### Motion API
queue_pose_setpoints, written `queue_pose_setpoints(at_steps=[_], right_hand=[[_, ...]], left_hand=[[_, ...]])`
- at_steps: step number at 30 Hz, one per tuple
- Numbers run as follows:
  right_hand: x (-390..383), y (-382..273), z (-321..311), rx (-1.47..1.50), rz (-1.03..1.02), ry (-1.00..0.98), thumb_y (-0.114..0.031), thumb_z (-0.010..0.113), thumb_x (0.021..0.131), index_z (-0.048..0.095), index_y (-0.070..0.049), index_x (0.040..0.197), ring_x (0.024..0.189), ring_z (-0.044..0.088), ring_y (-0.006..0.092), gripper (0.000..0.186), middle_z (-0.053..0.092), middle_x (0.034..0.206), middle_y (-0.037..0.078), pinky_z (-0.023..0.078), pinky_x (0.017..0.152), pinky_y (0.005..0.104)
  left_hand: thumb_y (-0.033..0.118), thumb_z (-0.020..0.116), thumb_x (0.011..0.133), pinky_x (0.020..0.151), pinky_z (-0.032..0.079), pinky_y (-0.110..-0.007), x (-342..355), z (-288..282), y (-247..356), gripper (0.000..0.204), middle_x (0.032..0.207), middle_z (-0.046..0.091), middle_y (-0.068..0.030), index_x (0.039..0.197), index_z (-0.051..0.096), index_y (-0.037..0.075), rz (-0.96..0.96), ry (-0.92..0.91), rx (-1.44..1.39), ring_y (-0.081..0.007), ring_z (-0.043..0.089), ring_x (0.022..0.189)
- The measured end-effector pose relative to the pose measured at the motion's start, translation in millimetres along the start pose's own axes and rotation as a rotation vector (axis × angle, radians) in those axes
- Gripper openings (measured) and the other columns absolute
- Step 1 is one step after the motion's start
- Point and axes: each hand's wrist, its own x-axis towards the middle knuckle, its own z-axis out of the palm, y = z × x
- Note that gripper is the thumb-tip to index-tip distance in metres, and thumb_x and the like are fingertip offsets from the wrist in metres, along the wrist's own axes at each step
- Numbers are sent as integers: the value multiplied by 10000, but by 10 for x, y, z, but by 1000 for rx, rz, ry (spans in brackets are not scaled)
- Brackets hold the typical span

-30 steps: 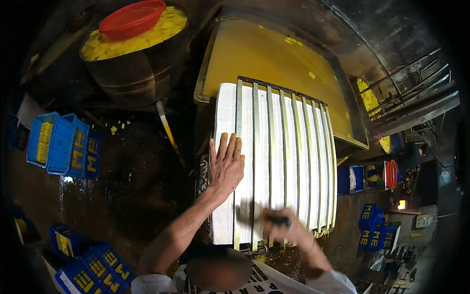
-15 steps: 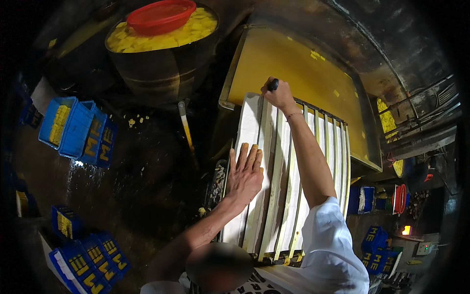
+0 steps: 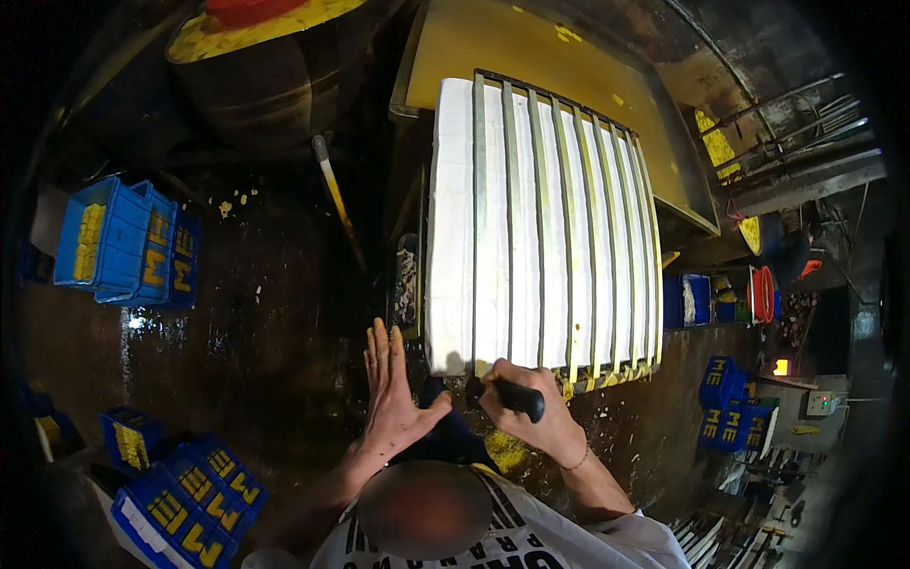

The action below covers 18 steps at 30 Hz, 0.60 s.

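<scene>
A large white slab [image 3: 451,218] lies under a frame of parallel metal slats [image 3: 595,242], its left strip uncovered. At the slab's front edge my right hand [image 3: 531,422] is closed on a black handle [image 3: 514,398]; the tool's blade cannot be made out, though it looks like a knife. My left hand [image 3: 396,403] is held up just below the slab's front-left corner, fingers spread and holding nothing, apart from the slab.
Behind lies a metal tank [image 3: 431,43] of yellowish liquid. A drum [image 3: 246,104] with yellow pieces and a red basin stands back left. Blue crates stand at left [image 3: 114,247], lower left [image 3: 190,503] and right [image 3: 720,389]. A pipe [image 3: 332,190] slants beside the slab.
My right hand has gone from the slab's far end back to its front edge with the tool. My left hand has lifted off the slab and moved toward me.
</scene>
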Motion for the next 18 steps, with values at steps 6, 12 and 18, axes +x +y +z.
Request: queue_pose_setpoints(at_steps=[6,12,18], right_hand=[[723,279,-824,-12,-170,249,-123,614,892,628,0,981,653,646,266,152,661,815,146,495,612,388],[3484,2118,-2379,-869,-128,256,-240,603,848,675,22,1003,921,650,410,312,678,932,256,468,929,459],[4528,2717,-2571,-714,-13,77,-376,598,903,675,-72,1168,987,642,363,411,696,1035,192,467,927,431]], left_hand=[[389,788,793,1185,185,-460,-358,245,56,1078,1564,140,-273,1515,114,-42,-314,-7,-308,-385,163,1463],[251,758,868,1013,434,-377,-436,1237,169,713,1335,509,-184,1398,382,-43,-607,-155,-1014,-231,502,1228],[164,712,911,944,473,-329,-377,1725,694,364,1198,622,-48,1243,611,54,-588,-88,-1024,-151,552,1129]])
